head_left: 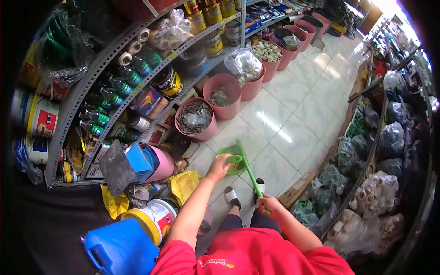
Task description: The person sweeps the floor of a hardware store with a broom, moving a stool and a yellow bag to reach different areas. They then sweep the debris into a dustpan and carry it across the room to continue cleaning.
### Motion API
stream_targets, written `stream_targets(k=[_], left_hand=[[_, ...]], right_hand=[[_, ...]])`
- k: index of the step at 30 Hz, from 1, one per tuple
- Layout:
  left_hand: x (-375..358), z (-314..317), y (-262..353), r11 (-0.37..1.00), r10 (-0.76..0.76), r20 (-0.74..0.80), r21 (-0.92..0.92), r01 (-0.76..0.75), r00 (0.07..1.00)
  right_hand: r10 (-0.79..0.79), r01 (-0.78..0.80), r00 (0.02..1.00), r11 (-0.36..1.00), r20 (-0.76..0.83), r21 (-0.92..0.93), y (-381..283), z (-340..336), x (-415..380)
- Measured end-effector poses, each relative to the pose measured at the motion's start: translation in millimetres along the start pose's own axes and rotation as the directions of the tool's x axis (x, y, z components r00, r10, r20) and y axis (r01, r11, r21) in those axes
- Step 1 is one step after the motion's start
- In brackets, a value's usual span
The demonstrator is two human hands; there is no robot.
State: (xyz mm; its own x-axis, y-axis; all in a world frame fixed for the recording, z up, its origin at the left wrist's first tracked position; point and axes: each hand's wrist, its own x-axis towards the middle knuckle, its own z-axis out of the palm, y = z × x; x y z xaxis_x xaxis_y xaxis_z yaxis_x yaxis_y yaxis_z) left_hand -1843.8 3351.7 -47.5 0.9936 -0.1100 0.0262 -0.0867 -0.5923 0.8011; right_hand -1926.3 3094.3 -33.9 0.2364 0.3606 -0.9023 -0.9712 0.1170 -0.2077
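My left hand [219, 167] is closed around the short, rounded grip of a green dustpan [235, 169], held low above the tiled floor. The pan part shows beyond and below my fingers, partly hidden by the hand and grip. In my right hand [271, 206] is the near end of a slim green handle [250, 171], which slants forward and left across the dustpan's right side. Its far end reaches the pan's edge; no bristles can be made out. Both tools are in front of my feet, close to the white-topped shoes [231, 194].
Pink buckets [196, 120] of nails and fittings line the left shelf [151, 78]. Nearer are a pink bin [158, 163], a yellow bag [184, 185], a paint pail [153, 217] and a blue jerrycan [121, 247]. Bagged pipe fittings [373, 195] crowd the right rack. Pale tiles [293, 123] run between.
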Motion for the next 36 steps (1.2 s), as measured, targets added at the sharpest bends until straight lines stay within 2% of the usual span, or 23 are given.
stream_targets(k=[1,3,5,6,7,9,11,13,14,15,17,20,22,23,26,28,29,30,31,33,34,35,36], left_hand=[[0,-6,-4,1.0,0.004,-0.027,-0.011,-0.004,1.0],[-7,-13,-13,0.999,-0.038,-0.086,-0.042,0.034,0.996],[-21,-14,-23,0.991,-0.12,-0.152,-0.083,0.109,0.981],[-28,-16,-18,0.981,-0.188,-0.195,-0.087,0.174,0.963],[-34,-16,-16,0.984,-0.179,-0.258,-0.067,0.167,0.949],[-46,-11,-13,0.987,-0.156,-0.375,-0.028,0.157,0.914],[-54,4,-10,0.968,-0.238,-0.436,-0.04,0.246,0.868],[-57,12,-3,0.951,-0.301,-0.44,-0.068,0.303,0.846],[-55,17,3,0.929,-0.367,-0.434,-0.136,0.343,0.823],[-50,20,5,0.943,-0.327,-0.439,-0.094,0.319,0.837],[-49,24,7,0.959,-0.262,-0.437,-0.017,0.284,0.86],[-46,24,7,0.942,-0.326,-0.404,-0.062,0.33,0.854],[-44,23,7,0.939,-0.333,-0.404,-0.055,0.34,0.852],[-45,22,7,0.943,-0.314,-0.414,-0.031,0.332,0.854],[-45,23,-6,0.963,-0.243,-0.43,0.005,0.271,0.87],[-47,22,-9,0.958,-0.257,-0.449,-0.004,0.286,0.856],[-49,18,-10,0.954,-0.261,-0.453,0.014,0.299,0.853],[-51,10,-14,0.95,-0.29,-0.41,-0.016,0.31,0.865],[-53,2,-14,0.951,-0.302,-0.393,-0.055,0.305,0.869],[-60,-17,-13,0.94,-0.34,-0.362,-0.128,0.316,0.868],[-65,-22,-21,0.953,-0.303,-0.354,-0.135,0.272,0.885],[-71,-27,-26,0.96,-0.277,-0.319,-0.119,0.252,0.906],[-72,-32,-28,0.968,-0.247,-0.285,-0.106,0.226,0.926]], right_hand=[[0.009,-0.01,1.0,0.998,-0.019,-0.058,-14,-3,-22],[-0.016,-0.026,0.99,0.957,-0.141,-0.29,-42,-20,-50],[-0.164,0.011,0.967,0.79,-0.194,-0.613,-72,-52,-47],[-0.219,0.007,0.955,0.688,-0.199,-0.725,-94,-55,-49],[-0.273,-0.003,0.942,0.572,-0.194,-0.82,-120,-53,-49],[-0.34,0.024,0.928,0.468,-0.155,-0.883,-166,-50,-28],[-0.384,0.135,0.92,0.49,-0.074,-0.861,-204,-67,30],[-0.395,0.101,0.893,0.642,-0.215,-0.76,-234,-62,86],[-0.406,0.089,0.889,0.607,-0.212,-0.79,-241,-61,115],[-0.415,0.074,0.885,0.572,-0.21,-0.817,-243,-64,148],[-0.416,0.026,0.901,0.332,-0.121,-0.943,-210,-95,245],[-0.389,-0.109,0.91,0.101,-0.14,-0.989,-96,-64,215],[-0.251,-0.041,0.961,0.289,-0.117,-0.957,-36,-48,152],[-0.287,-0.036,0.956,0.108,-0.066,-0.993,20,-100,198],[-0.157,-0.038,0.981,0.402,-0.11,-0.915,-42,-40,49],[-0.065,-0.086,0.985,0.626,-0.162,-0.775,-79,-34,-9],[-0.137,-0.043,0.98,0.565,-0.145,-0.824,-81,-60,-7],[-0.104,-0.07,0.978,0.661,-0.183,-0.748,-96,-64,-26],[-0.144,-0.037,0.967,0.74,-0.212,-0.671,-101,-85,-23],[-0.202,0.023,0.945,0.825,-0.257,-0.564,-112,-110,-21],[-0.253,0.018,0.909,0.818,-0.332,-0.575,-115,-113,-18],[-0.338,0.126,0.89,0.827,-0.305,-0.548,-114,-121,-9],[-0.333,0.124,0.868,0.864,-0.369,-0.488,-110,-127,4]])
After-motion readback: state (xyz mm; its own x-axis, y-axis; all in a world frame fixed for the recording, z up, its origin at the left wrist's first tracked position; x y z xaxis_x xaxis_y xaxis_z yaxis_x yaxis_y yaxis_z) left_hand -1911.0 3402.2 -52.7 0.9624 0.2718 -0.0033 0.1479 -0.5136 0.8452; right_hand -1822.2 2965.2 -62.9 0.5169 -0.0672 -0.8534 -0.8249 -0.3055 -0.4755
